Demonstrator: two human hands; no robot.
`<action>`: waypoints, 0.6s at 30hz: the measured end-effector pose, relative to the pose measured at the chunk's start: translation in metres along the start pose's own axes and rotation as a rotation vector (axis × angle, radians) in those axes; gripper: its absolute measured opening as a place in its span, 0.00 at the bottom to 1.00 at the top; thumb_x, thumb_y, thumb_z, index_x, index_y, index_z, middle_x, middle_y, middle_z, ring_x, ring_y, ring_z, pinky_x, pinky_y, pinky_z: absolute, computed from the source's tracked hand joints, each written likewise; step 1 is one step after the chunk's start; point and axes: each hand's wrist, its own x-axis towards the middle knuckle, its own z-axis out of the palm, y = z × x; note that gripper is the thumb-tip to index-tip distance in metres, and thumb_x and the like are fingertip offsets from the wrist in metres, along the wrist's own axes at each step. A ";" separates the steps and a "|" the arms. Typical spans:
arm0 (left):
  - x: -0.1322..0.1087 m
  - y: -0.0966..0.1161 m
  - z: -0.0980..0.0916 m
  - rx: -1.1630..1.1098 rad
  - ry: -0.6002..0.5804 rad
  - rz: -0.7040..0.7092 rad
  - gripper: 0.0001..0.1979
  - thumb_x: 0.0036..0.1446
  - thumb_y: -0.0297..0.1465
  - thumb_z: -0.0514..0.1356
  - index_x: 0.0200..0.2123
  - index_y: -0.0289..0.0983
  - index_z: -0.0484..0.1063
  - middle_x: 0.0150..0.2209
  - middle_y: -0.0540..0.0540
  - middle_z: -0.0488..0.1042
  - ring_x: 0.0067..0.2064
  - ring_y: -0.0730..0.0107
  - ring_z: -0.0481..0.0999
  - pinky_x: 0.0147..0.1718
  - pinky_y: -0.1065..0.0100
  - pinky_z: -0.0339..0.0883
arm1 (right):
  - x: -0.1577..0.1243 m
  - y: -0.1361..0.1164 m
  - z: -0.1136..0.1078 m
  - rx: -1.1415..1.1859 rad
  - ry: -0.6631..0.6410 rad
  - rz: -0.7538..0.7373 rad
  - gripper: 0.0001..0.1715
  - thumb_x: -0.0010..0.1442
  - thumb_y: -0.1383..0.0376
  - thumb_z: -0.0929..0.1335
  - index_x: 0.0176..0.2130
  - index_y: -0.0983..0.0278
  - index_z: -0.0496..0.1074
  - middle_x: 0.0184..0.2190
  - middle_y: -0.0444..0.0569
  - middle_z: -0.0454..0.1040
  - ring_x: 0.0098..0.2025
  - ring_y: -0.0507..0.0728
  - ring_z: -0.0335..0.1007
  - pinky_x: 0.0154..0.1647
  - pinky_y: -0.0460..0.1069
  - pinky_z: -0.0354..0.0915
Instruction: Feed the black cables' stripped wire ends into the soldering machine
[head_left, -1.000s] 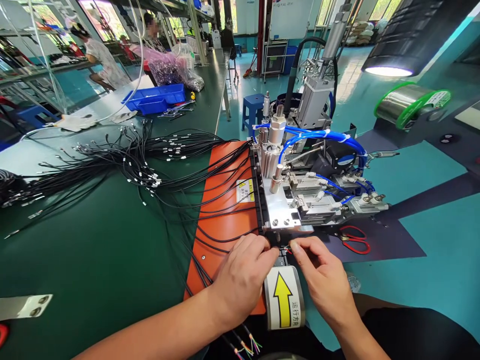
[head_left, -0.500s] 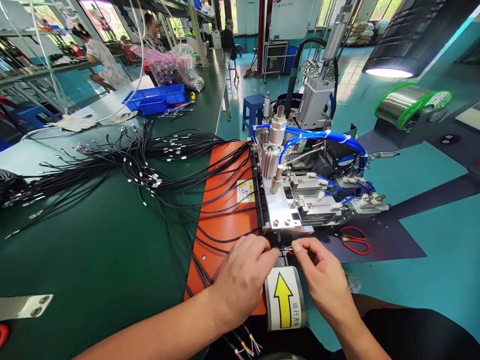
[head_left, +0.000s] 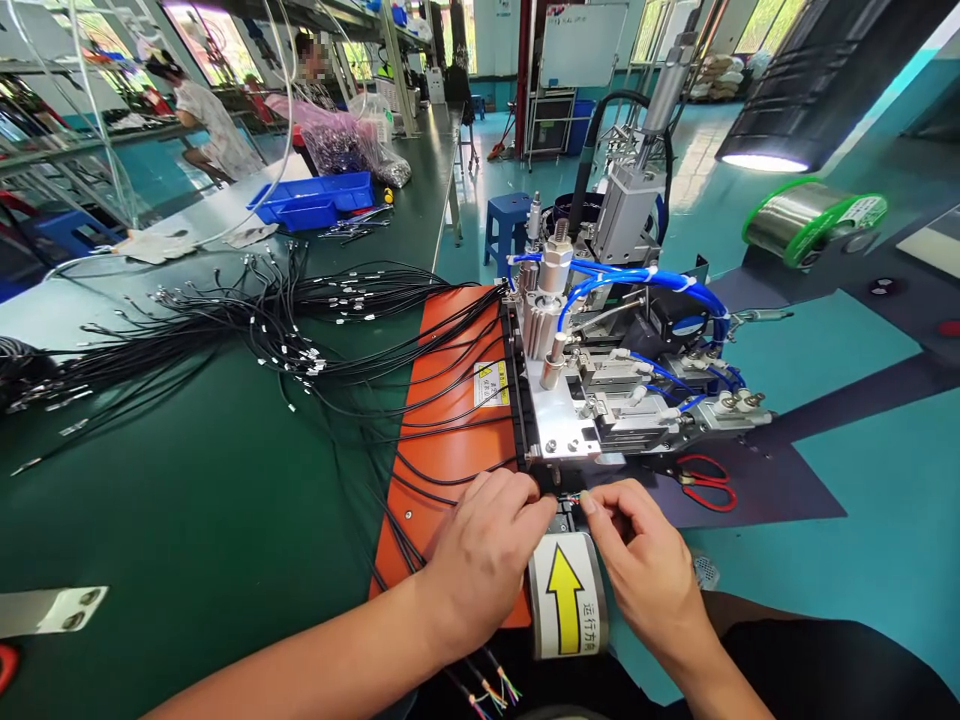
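Observation:
My left hand (head_left: 487,550) is closed over the front of the machine's track, its thumb and forefinger pinching a black cable that is mostly hidden beneath them. Thin coloured wires (head_left: 574,499) stick out from the cable's end, and the fingertips of my right hand (head_left: 649,560) pinch their tips. Just behind my fingers stands the machine (head_left: 551,410), with silver cylinders and blue air hoses. Several black cables (head_left: 427,435) lie across its orange plate (head_left: 450,420). Between my wrists sits a rounded cover (head_left: 568,595) with a yellow arrow.
A big bundle of black cables (head_left: 247,310) spreads over the green table (head_left: 187,530). Blue bins (head_left: 319,200) stand farther back. Red-handled scissors (head_left: 705,483) and a solder wire spool (head_left: 814,220) lie to the right, under a lamp (head_left: 795,90). Stripped cable ends (head_left: 495,690) hang near my lap.
My right hand has shifted very slightly left and down, still pinching the wires. My left hand stays nearly where it was. The view has turned a little to the right.

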 end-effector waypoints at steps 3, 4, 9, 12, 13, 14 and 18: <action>0.000 0.001 -0.003 0.050 -0.001 0.013 0.12 0.68 0.26 0.51 0.46 0.34 0.74 0.37 0.43 0.70 0.38 0.63 0.66 0.37 0.62 0.61 | 0.000 0.004 0.003 -0.002 0.004 -0.038 0.17 0.70 0.54 0.63 0.35 0.60 0.72 0.33 0.46 0.68 0.34 0.54 0.65 0.37 0.49 0.62; 0.000 0.001 -0.003 0.068 0.002 0.022 0.12 0.68 0.26 0.51 0.47 0.33 0.73 0.37 0.43 0.70 0.39 0.63 0.66 0.37 0.61 0.61 | 0.001 0.005 0.005 -0.003 0.006 -0.045 0.17 0.70 0.54 0.63 0.35 0.60 0.72 0.34 0.46 0.68 0.34 0.54 0.65 0.37 0.49 0.62; 0.001 0.001 -0.007 0.102 -0.009 0.056 0.12 0.68 0.25 0.51 0.47 0.32 0.73 0.36 0.44 0.71 0.38 0.62 0.66 0.38 0.60 0.61 | 0.001 0.008 0.006 -0.013 0.013 -0.029 0.17 0.70 0.54 0.62 0.35 0.60 0.72 0.33 0.47 0.69 0.34 0.55 0.67 0.37 0.49 0.63; 0.002 0.003 -0.010 0.117 -0.010 0.051 0.11 0.68 0.24 0.50 0.44 0.32 0.73 0.33 0.45 0.70 0.35 0.63 0.65 0.37 0.60 0.61 | -0.005 -0.001 -0.002 -0.046 0.080 -0.018 0.16 0.69 0.54 0.63 0.35 0.60 0.72 0.35 0.47 0.72 0.35 0.55 0.70 0.37 0.48 0.64; 0.003 0.004 -0.012 0.123 -0.014 0.053 0.11 0.68 0.24 0.50 0.43 0.32 0.73 0.33 0.45 0.70 0.35 0.63 0.65 0.37 0.60 0.61 | -0.010 -0.007 -0.005 -0.059 0.099 -0.036 0.14 0.69 0.56 0.64 0.36 0.59 0.72 0.35 0.47 0.73 0.36 0.55 0.71 0.37 0.48 0.65; 0.003 0.005 -0.013 0.127 -0.022 0.056 0.11 0.68 0.24 0.50 0.42 0.32 0.73 0.32 0.45 0.70 0.35 0.63 0.66 0.37 0.59 0.62 | -0.015 -0.014 -0.008 -0.070 0.098 -0.073 0.12 0.69 0.57 0.64 0.37 0.59 0.72 0.35 0.47 0.74 0.36 0.55 0.72 0.37 0.47 0.65; 0.004 0.012 -0.023 0.132 -0.110 0.032 0.09 0.66 0.23 0.52 0.39 0.33 0.72 0.34 0.44 0.71 0.37 0.59 0.68 0.39 0.56 0.64 | -0.046 -0.032 -0.004 -0.143 -0.340 -0.383 0.07 0.68 0.64 0.64 0.42 0.57 0.73 0.32 0.43 0.78 0.32 0.52 0.75 0.34 0.44 0.67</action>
